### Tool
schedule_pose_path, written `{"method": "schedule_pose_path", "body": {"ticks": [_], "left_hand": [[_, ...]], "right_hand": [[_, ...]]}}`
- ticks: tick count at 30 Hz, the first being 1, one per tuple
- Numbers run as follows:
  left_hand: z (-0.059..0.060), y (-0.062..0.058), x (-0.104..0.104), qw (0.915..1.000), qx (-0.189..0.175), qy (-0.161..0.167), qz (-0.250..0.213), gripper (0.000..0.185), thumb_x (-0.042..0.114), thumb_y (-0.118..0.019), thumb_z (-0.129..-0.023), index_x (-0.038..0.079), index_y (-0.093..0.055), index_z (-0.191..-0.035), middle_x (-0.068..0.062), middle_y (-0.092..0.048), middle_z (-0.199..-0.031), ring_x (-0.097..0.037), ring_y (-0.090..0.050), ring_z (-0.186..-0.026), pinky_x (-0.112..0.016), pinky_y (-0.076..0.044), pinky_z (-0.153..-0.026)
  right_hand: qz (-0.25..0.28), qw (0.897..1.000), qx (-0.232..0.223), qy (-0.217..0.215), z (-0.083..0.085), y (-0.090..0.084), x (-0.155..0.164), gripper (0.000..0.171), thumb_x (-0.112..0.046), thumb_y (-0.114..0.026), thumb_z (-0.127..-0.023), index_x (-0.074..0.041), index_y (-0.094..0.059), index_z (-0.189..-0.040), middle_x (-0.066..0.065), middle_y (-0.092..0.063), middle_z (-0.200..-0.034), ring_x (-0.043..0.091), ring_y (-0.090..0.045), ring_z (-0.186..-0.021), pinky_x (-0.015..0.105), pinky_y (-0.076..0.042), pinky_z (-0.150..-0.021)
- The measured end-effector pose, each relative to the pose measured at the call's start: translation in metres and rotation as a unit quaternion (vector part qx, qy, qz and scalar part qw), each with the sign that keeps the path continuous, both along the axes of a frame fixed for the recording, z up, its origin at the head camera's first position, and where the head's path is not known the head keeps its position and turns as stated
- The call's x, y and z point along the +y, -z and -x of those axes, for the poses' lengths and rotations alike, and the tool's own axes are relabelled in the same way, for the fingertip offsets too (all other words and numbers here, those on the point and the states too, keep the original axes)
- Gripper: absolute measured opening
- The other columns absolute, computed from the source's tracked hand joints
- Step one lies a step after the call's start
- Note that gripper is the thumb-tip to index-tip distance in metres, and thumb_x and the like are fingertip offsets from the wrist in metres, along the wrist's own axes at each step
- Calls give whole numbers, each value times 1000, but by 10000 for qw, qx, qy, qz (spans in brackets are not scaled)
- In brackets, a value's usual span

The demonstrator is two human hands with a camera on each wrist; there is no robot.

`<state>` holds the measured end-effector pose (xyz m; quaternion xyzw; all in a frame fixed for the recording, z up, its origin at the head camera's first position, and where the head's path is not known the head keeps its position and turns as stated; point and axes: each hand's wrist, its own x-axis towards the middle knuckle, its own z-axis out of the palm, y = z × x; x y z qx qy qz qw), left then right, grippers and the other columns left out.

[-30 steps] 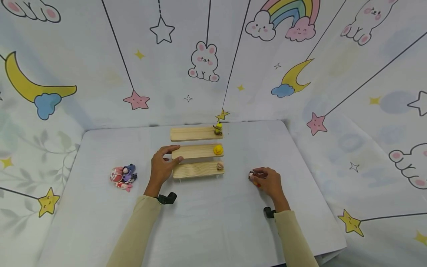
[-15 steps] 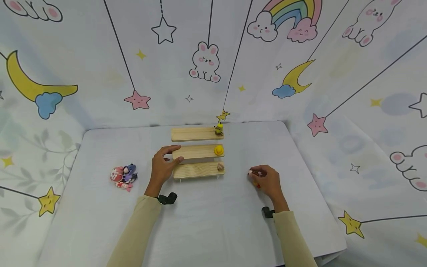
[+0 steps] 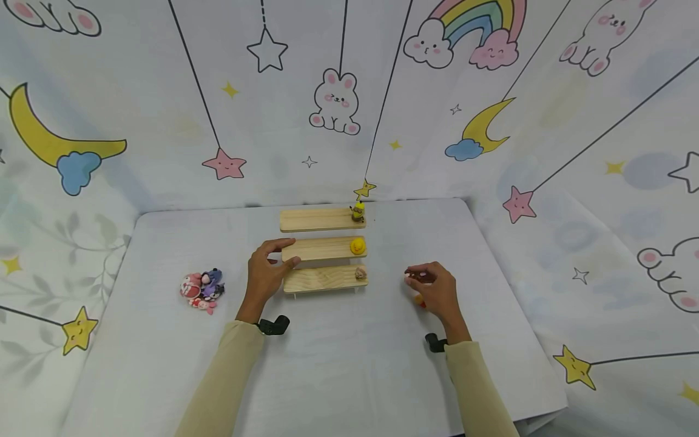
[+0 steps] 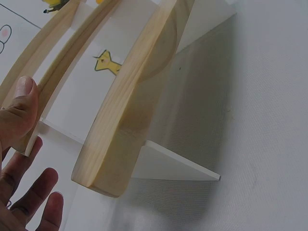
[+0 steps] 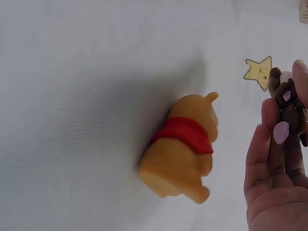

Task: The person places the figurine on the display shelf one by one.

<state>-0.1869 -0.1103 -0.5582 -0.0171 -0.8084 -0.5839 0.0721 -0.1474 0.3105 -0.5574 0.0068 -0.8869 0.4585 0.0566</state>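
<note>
Fingers of the right hand [image 3: 434, 290] pinch a small brown and pink figurine [image 5: 288, 108], which is lifted clear of the white table [image 3: 349, 364]. A second ago that hand sat lower, covering the toys; it has since risen and drifted slightly forward and left. Below and just behind its palm lies the yellow bear in a red shirt [image 5: 180, 149], on its side on the cloth and apart from the fingers.

The left hand [image 3: 266, 273] has not moved: thumb and fingers, fairly wide, rest against the left end of the stepped wooden shelf [image 3: 323, 249]. At the shelf's far end from this hand stand three small figures, one per step [image 3: 357, 246]. Outboard of the left hand, near its wrist side, a heap of toys [image 3: 202, 288] lies untouched.
</note>
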Motion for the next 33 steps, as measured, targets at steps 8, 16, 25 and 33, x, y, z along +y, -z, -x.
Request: {"method": "schedule_pose_path", "body": {"ticks": [8, 16, 25, 33], "left_hand": [[-1, -1, -1, 10000, -8, -29, 22, 50, 32, -89, -88, 24, -74, -135, -5, -67, -142, -27, -58, -128, -48, -48, -101], [-1, 0, -1, 10000, 37, -2, -5, 50, 31, -89, -88, 23, -74, -136, -5, -67, -143, -28, -59, -128, -49, -48, -101], [-1, 0, -1, 10000, 33, 13, 33, 50, 30, -89, -88, 22, -74, -136, -6, -67, -142, -27, -58, -127, -48, -48, -101], [-1, -1, -1, 10000, 10, 30, 29, 50, 30, -88, -89, 22, -74, -136, -6, -67, -142, -27, -58, -128, -47, -48, -100]], "right_hand": [[94, 9998, 148, 67, 6, -10, -8, 37, -16, -89, -88, -16, -77, -123, 6, -77, -112, 22, -74, -99, 17, -56, -87], [193, 9992, 293, 197, 10, -18, -16, 42, -19, -92, -85, -17, -76, -124, 8, -79, -109, 24, -71, -94, 15, -53, -81], [299, 9975, 631, 52, 15, -24, -22, 36, -15, -90, -87, -17, -80, -121, 6, -81, -108, 12, -71, -92, 22, -56, -84], [216, 9966, 795, -5, 21, -35, -30, 37, -17, -89, -88, -14, -80, -123, 6, -79, -110, 15, -69, -93, 23, -56, -85]]}}
